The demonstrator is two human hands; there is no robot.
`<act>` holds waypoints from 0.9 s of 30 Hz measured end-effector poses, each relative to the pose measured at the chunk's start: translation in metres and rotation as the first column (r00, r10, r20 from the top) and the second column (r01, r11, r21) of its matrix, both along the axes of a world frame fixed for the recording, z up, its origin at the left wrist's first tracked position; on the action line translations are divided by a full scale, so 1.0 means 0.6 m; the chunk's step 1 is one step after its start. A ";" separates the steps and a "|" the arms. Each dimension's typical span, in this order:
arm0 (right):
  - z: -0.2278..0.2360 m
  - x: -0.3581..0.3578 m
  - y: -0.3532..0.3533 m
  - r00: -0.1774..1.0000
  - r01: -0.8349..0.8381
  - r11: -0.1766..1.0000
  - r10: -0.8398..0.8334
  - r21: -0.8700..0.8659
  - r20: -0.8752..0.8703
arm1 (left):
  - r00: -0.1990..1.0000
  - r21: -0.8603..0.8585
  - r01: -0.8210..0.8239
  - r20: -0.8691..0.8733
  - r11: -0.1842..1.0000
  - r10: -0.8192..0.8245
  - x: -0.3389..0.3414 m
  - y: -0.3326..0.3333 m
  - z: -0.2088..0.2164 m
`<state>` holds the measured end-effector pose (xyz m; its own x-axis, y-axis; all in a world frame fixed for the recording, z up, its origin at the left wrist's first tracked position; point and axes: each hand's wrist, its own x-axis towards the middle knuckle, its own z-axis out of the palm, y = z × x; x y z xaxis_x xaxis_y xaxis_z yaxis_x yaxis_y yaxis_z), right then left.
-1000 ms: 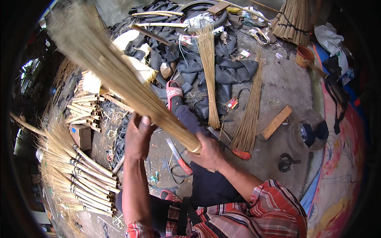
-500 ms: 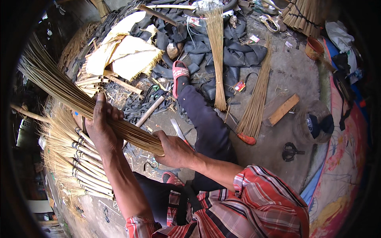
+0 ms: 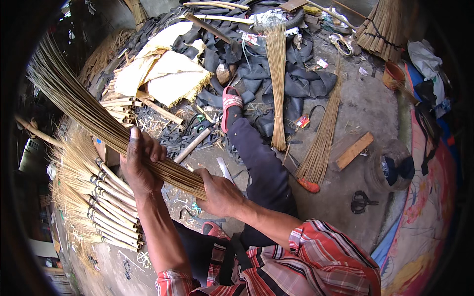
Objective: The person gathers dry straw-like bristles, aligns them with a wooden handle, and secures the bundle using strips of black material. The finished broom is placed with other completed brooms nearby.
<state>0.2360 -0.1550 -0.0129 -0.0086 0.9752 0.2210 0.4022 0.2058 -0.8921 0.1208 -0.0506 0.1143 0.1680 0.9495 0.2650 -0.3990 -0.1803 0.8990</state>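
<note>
1. Since the earlier frames, the bundle of broom straws [image 3: 94, 116] has swung down from an upright slant to lie low across the lap, its fanned tips now pointing to the upper left.
2. Left hand [image 3: 139, 163]: fingers [image 3: 148, 148] curled together over the bundle at mid-length, clamped on the straws from above.
3. Right hand [image 3: 217, 192]: fingers closed round the butt end of the same bundle, which ends at this fist.
4. Handling, as a judgement: the bundle looks light and springy; single straws are thin and brittle, and loose ones would slip out lengthwise. The firmest hold is near the butt, where the straws lie tight; the splayed tips give no grip.
5. Just beyond the left hand, on the floor: a row of finished brooms [image 3: 106, 197] with pale bound handles, lying side by side under the bundle's path.
6. Ahead: the person's outstretched leg [image 3: 259, 170] in a red sandal [image 3: 231, 101], with two loose sheaves of straws [image 3: 277, 84] lying on either side of it.
7. Farther out: black rubber strips [image 3: 296, 79], a wooden block [image 3: 353, 150], scissors [image 3: 362, 201], and what may be a knife [image 3: 224, 168] beside the knee, partly hidden.
</note>
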 end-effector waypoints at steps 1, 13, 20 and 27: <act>0.001 -0.002 0.000 1.000 0.000 1.000 0.000 0.020 0.010 | 1.000 0.006 0.002 0.026 1.000 -0.002 -0.006 0.000 -0.003; -0.027 0.009 0.014 0.938 -0.245 0.968 0.221 -0.060 -0.266 | 0.968 -0.122 -0.239 -0.105 0.963 0.227 -0.056 0.036 0.028; -0.031 -0.008 0.003 0.946 -0.263 0.949 0.218 -0.175 -0.240 | 0.971 -0.049 -0.155 -0.194 0.987 0.143 -0.017 0.016 0.018; -0.004 -0.015 0.034 0.930 -0.188 0.974 0.136 -0.124 -0.342 | 0.976 -0.032 0.033 -0.212 0.999 -0.039 0.015 0.022 -0.010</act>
<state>0.2268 -0.1346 -0.0150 -0.1213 0.9887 0.0882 0.0527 0.0952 -0.9941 0.1301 -0.0376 0.1082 0.2520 0.9484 0.1925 -0.2037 -0.1425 0.9686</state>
